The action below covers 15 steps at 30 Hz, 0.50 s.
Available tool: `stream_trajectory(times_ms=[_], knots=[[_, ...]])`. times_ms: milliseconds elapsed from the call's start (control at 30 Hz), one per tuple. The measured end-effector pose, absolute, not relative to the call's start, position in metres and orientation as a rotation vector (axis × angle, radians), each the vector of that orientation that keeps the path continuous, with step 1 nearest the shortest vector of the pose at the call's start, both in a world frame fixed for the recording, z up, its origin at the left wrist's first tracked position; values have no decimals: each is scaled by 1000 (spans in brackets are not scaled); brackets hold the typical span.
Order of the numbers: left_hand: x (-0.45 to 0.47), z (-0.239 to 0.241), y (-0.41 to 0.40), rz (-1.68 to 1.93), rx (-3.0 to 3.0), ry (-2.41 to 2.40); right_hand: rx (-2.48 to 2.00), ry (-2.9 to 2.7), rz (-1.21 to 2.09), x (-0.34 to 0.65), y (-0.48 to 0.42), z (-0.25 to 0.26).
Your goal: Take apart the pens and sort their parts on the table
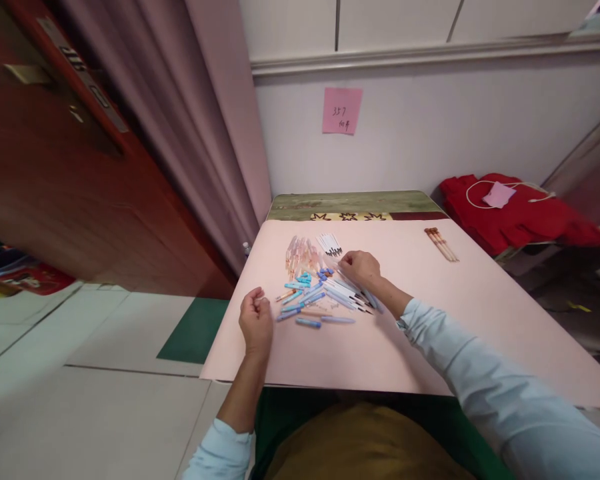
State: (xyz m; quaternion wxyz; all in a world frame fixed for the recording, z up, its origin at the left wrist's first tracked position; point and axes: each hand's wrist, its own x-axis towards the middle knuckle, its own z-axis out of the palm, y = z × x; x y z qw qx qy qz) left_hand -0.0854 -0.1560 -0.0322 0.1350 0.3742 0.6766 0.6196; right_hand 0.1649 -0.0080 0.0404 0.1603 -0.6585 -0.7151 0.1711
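Note:
My left hand hovers at the left of a pile of pen parts, its fingers curled in; whether anything is inside them I cannot make out. Across the pile, my right hand is closed in a pinch beside the white refills with dark tips; what it pinches is too small to name. Between the hands lie blue pen caps, pale blue pen barrels, more white refills and turquoise pieces. Clear, orange-tinted barrels are bunched behind them.
A pale pink sheet covers most of the table. Several brown-topped pens lie together at its right. Red cloth with a white cord is heaped beyond the right edge. A wooden door and a curtain stand left.

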Motion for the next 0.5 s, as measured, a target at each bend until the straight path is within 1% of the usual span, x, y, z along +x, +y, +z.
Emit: stream_trajectory(times_ms=[200, 500], knots=[[-84, -31, -157, 1796, 1061, 1945, -1916, -2066, 502, 153, -8, 32], [-83, -30, -158, 1787, 1086, 1965, -1835, -2173, 508, 167, -4, 37]])
